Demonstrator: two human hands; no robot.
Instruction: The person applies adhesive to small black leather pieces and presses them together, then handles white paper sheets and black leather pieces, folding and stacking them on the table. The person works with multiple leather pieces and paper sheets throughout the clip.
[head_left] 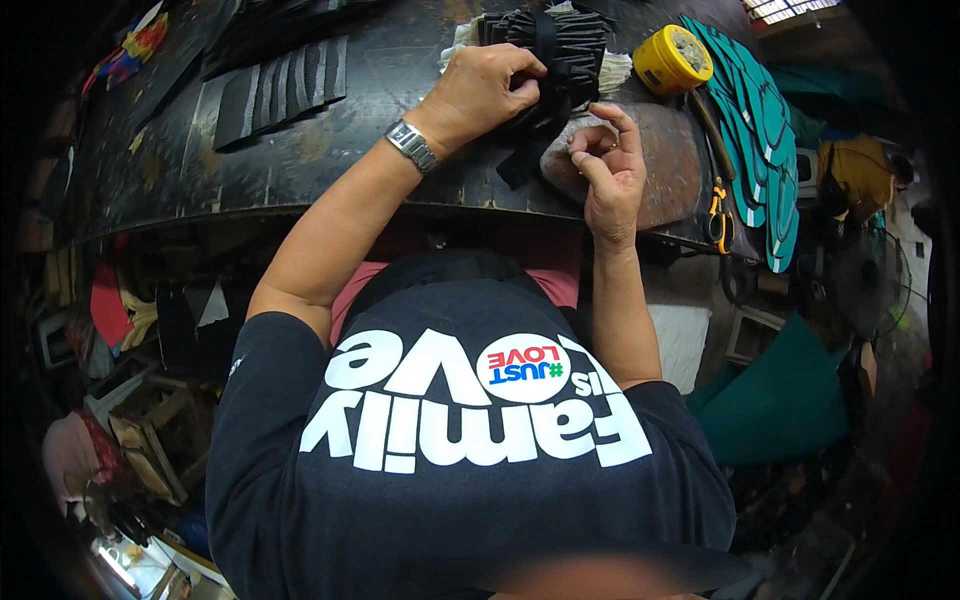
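Observation:
At the far side of the table, a bundle of dark folded pieces (498, 32) with pale frayed edges has a black fabric strip (545, 38) lying across it. My left hand (488, 88) is at the bundle's near left side, fingers curled and thumb close to the index finger by the strip; what they grip is hidden. Right of it, over a worn rounded slab (665, 170), my right hand (612, 170) has its thumb and a finger drawn together while another finger arches up. Anything between those fingertips is too small to make out. Dark strip ends hang between both hands.
A yellow tub (672, 60) stands right of the bundle. Beyond it, teal cut-out pieces (750, 130) overlap along the table's right edge, near orange-handled scissors (718, 215). Dark strips (282, 92) lie in a row at left on the black table (180, 185).

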